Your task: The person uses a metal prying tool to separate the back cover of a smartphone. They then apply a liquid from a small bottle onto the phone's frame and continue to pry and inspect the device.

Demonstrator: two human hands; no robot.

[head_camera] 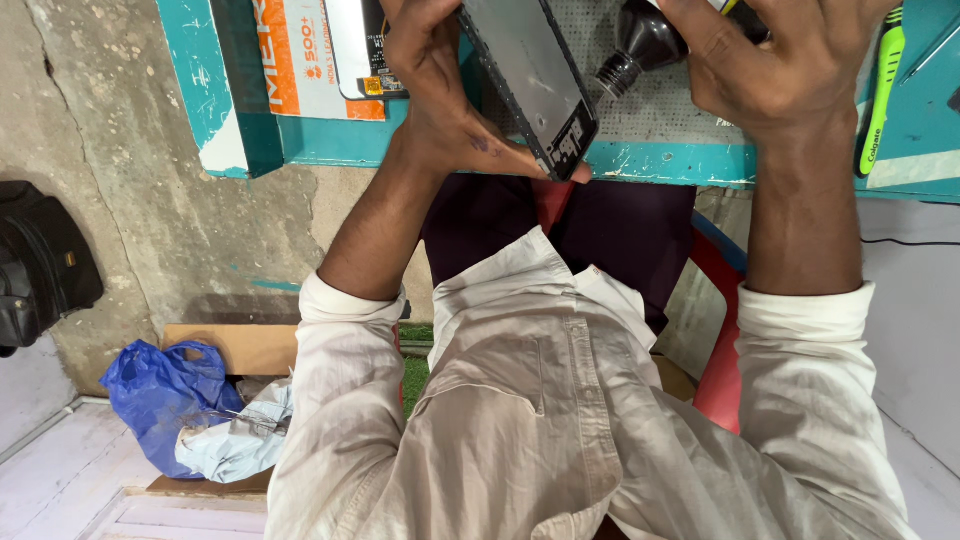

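Cream shirt sleeves (340, 400) are framing both hands: left hand (440, 90) is gripping a thin, fragile-looking black phone frame (530, 80) by its edges; right hand (790, 60) is clasping a dark round-bodied tool (640, 45) over the teal desk (660, 160).

Bits lying around my work spot

I see a green toothbrush (878, 95) on the teal table (660, 162), an orange-and-white printed card (305, 60) at its left end, a black bag (40, 265) against the cracked wall, a blue plastic bag (165, 395) beside a flat cardboard box (245, 347) on the floor, and a red chair (722, 330) under me.
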